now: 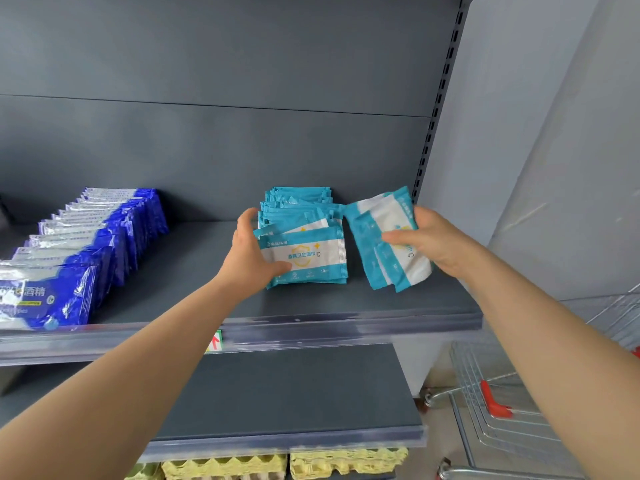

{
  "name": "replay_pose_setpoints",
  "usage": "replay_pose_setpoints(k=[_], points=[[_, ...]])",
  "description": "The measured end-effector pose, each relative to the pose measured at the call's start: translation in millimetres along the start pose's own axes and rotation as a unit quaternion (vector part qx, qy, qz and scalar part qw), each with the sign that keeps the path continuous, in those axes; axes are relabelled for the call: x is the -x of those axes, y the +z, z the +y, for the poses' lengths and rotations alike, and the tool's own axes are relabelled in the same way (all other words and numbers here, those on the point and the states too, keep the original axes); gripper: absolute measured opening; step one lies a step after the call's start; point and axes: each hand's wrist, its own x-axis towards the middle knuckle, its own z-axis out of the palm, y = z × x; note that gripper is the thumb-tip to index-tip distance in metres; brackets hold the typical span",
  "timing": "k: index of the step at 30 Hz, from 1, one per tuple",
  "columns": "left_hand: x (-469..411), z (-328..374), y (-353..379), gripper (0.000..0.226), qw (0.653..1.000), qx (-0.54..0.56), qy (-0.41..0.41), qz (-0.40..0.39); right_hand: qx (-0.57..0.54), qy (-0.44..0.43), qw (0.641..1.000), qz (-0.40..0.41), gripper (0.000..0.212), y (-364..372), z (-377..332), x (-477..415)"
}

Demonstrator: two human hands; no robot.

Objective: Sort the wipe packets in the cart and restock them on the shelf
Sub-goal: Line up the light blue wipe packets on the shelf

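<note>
A row of teal-and-white wipe packets (304, 216) stands on the dark grey shelf (194, 282), right of centre. My left hand (252, 254) grips the front packets of that row (308, 258), thumb on the packet face. My right hand (429, 240) holds a small bunch of the same teal packets (377, 233), tilted on end just right of the row, their lower corners close to the shelf. A long row of dark blue wipe packets (97, 244) leans along the shelf's left side.
The wire cart (512, 403) with red handle parts stands low at the right, beside a pale wall. A second grey shelf (294, 393) lies below, with yellow egg trays (284, 462) under it. A slotted upright (436, 116) bounds the shelf at the right.
</note>
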Motion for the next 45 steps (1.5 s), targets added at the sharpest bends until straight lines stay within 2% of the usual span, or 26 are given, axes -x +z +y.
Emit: replay_pose_setpoints(k=[2, 4, 6, 8, 10, 12, 15, 17, 21, 24, 26, 28, 30, 34, 36, 39, 45], points=[[2, 0, 0, 0.105, 1.0, 0.0, 0.017, -0.022, 0.112, -0.018, 0.993, -0.042, 0.027, 15, -4, -1], [5, 0, -1, 0.095, 0.998, 0.005, 0.033, -0.055, 0.214, -0.04, 0.974, -0.064, 0.024, 35, -10, -4], [6, -1, -5, 0.077, 0.996, 0.024, 0.025, -0.087, 0.224, -0.064, 0.968, -0.091, 0.031, 53, -16, -7], [12, 0, -12, 0.063, 0.993, 0.059, -0.015, -0.102, 0.23, -0.083, 0.964, -0.107, 0.051, 69, -17, -13], [19, 2, -16, 0.073, 0.986, 0.096, -0.03, -0.13, 0.268, -0.104, 0.954, -0.088, 0.058, 82, -16, -14], [25, 3, -17, 0.087, 0.986, 0.051, -0.012, -0.156, 0.321, -0.108, 0.94, -0.05, 0.068, 87, -17, -12], [30, 3, -14, 0.09, 0.99, -0.015, -0.014, -0.141, 0.402, -0.055, 0.914, 0.0, 0.096, 83, -17, -6], [30, -1, -11, 0.093, 0.988, -0.036, -0.014, -0.15, 0.408, -0.024, 0.913, -0.003, 0.104, 81, -14, -3], [29, -5, -14, 0.091, 0.98, -0.071, -0.033, -0.184, 0.349, -0.023, 0.936, -0.026, 0.091, 89, -7, 7], [31, -1, -17, 0.078, 0.979, -0.094, -0.024, -0.182, 0.364, -0.032, 0.931, -0.012, 0.089, 90, -5, 12], [34, 1, -17, 0.073, 0.986, -0.103, 0.009, -0.134, 0.362, -0.043, 0.931, 0.003, 0.088, 85, -3, 16], [37, 3, -15, 0.074, 0.983, -0.164, 0.057, -0.059, 0.344, -0.061, 0.937, 0.031, 0.078, 75, -1, 20], [37, 7, -8, 0.074, 0.965, -0.244, 0.095, 0.006, 0.342, -0.082, 0.934, 0.06, 0.067, 62, 3, 25], [39, 33, 19, 0.049, 0.933, -0.289, 0.21, 0.053, 0.381, -0.104, 0.915, 0.087, 0.054, 33, 10, 38], [39, 53, 43, 0.04, 0.918, -0.296, 0.259, 0.055, 0.407, -0.107, 0.902, 0.095, 0.05, 12, 20, 42], [36, 85, 92, 0.04, 0.898, -0.307, 0.314, 0.034, 0.42, -0.102, 0.894, 0.114, 0.047, -28, 40, 50], [31, 143, 220, 0.033, 0.873, -0.321, 0.367, -0.019, 0.471, -0.058, 0.871, 0.129, 0.048, -138, 101, 76]])
